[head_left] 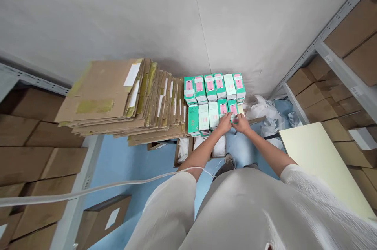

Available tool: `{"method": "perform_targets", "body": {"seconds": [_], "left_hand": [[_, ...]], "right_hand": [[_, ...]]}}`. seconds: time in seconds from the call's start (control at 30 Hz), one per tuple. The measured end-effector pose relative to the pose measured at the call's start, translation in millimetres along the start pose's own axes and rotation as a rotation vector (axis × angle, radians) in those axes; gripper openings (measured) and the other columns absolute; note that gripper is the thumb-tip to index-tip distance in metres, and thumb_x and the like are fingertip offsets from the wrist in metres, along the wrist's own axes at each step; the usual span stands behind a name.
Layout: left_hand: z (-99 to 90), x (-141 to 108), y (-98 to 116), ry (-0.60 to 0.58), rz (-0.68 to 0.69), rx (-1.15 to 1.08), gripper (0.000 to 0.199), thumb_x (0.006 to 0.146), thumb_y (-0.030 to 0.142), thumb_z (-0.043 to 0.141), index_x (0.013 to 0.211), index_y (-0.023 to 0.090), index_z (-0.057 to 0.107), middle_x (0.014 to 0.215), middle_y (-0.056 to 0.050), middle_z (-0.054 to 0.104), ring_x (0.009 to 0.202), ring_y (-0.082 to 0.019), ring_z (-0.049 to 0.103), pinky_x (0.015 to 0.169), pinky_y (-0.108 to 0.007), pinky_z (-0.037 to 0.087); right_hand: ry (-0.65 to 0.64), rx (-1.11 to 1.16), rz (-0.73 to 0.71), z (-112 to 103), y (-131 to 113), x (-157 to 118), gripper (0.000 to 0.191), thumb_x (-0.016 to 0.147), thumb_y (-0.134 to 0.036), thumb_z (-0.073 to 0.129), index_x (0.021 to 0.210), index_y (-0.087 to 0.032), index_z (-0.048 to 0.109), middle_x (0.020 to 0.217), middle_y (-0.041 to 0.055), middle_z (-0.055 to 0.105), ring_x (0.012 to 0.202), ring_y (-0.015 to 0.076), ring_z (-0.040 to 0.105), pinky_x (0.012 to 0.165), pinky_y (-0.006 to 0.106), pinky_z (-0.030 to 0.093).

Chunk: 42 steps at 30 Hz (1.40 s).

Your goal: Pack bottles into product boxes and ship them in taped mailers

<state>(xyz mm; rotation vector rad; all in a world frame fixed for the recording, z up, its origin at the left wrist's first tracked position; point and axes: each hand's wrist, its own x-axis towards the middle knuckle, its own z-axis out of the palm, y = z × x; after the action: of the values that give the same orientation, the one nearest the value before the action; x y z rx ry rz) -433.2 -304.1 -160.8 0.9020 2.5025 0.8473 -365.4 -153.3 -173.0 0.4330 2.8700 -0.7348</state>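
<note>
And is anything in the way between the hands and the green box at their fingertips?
Nothing visible: the left hand and right hand are right at the green box. Its neighbouring box stands beside it, not between.

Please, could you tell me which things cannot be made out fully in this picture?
All in the head view:
Near end of the green-and-pink box: covered by the left hand and right hand.
Print on the white box: too small to read.
Far side of the upper carton on the right shelf: cut off by the picture's right edge.
</note>
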Motion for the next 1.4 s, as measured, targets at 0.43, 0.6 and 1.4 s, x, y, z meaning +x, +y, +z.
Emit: {"method": "perform_targets", "body": {"seconds": [0.43, 0.6, 1.4], "left_hand": [[1.7, 6.4, -6.9, 0.001, 0.039, 0.038, 0.066, 0.094, 0.004, 0.047, 0.159, 0.017, 0.05, 0.161, -0.017, 0.056, 0.149, -0.03, 0.055, 0.123, -0.046, 0.045], [7.9, 10.5, -4.0, 0.017, 0.053, 0.017, 0.066, 0.093, 0.004, 0.05, 0.156, 0.021, 0.053, 0.156, -0.015, 0.059, 0.148, -0.031, 0.055, 0.124, -0.048, 0.044], [176.6, 52.0, 202.4, -0.248, 0.466, -0.351, 0.064, 0.083, 0.0, 0.053, 0.143, 0.018, 0.066, 0.161, -0.015, 0.055, 0.151, -0.028, 0.053, 0.13, -0.048, 0.042]], "right_hand": [[0.023, 0.032, 0.144, 0.1, -13.3, -5.0, 0.049, 0.095, -0.039, 0.07, 0.133, -0.019, 0.046, 0.13, 0.0193, 0.067, 0.115, 0.0329, 0.068, 0.092, 0.04, 0.053], [0.042, 0.05, 0.154, -8.7, -6.8, -16.9, 0.041, 0.093, -0.034, 0.07, 0.126, -0.022, 0.048, 0.125, 0.015, 0.07, 0.112, 0.0298, 0.07, 0.089, 0.035, 0.052], [0.396, 0.118, 0.458, -96.2, 191.3, -189.5, 0.035, 0.091, -0.033, 0.071, 0.118, -0.024, 0.05, 0.115, 0.0076, 0.07, 0.097, 0.0241, 0.066, 0.077, 0.031, 0.046]]}}
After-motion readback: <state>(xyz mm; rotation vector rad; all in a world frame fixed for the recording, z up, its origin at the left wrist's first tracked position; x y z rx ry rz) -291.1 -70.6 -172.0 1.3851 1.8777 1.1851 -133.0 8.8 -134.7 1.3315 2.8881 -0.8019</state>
